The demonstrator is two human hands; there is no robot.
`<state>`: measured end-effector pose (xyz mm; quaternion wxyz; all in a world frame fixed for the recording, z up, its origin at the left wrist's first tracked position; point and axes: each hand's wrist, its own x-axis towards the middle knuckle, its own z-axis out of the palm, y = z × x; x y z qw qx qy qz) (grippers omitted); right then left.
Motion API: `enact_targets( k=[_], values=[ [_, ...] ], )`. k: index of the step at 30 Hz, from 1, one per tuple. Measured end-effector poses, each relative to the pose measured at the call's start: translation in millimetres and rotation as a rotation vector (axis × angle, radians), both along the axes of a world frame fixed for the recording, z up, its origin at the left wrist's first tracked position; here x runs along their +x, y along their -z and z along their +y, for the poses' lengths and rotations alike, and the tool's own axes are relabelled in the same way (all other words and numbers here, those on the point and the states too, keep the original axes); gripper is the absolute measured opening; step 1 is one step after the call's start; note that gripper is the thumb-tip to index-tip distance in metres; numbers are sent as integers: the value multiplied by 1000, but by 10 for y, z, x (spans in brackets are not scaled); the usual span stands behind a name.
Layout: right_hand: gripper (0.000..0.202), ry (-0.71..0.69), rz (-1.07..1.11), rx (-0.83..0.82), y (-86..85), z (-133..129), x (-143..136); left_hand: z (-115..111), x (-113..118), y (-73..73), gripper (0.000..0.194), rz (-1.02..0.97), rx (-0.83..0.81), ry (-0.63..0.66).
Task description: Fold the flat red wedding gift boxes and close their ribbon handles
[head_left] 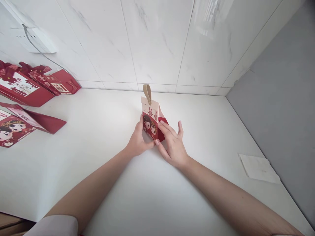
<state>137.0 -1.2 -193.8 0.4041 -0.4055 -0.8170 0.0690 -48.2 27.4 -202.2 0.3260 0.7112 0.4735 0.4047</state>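
A small red and cream paper gift box (150, 122) stands upright on the white counter, with two cartoon faces on its front. A beige strap handle (147, 94) loops up from its folded top. My left hand (137, 139) wraps its left side, thumb along the lower front edge. On the right, my right hand (173, 144) holds the lower corner, thumb tip at the front and fingers against the red side panel; one finger sticks out free. Both hands rest close to the counter, and the box's back is hidden.
Several red gift boxes and bags (27, 87) stand at the far left, another cartoon-faced box (17, 129) nearer. A white tiled wall (157, 42) closes off the back. On the right lies a folded white tissue (258, 167) by a grey panel (283, 98). A grey cable (36, 49) hangs upper left.
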Motion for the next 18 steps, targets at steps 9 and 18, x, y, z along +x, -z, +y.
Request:
enact_targets(
  k=[9,18],
  values=[
    [73,126,112,-57,95,-48,-86,-41,91,-39,128,227,78,13],
    [54,203,421,227,25,-73,-56,26,11,18,103,66,155,286]
  ],
)
